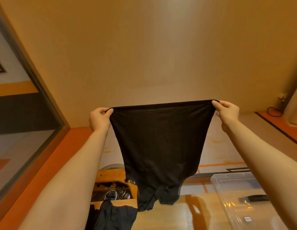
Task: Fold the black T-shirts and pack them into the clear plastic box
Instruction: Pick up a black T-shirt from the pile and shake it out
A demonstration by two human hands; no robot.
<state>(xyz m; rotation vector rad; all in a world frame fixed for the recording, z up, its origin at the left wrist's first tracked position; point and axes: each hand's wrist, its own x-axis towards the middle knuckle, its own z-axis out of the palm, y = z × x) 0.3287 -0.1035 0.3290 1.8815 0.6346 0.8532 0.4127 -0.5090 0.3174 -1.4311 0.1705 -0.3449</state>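
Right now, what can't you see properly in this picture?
- Head view: the held T-shirt hides part of the wooden stand behind it.
- The clear plastic box is cut off by the bottom edge.
- The pile of black shirts is cut off there too.
- The box's small label is too blurry to read.

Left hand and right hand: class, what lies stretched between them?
In the head view, a black T-shirt spans the gap, its top edge pinched by the left hand and right hand, hanging down.
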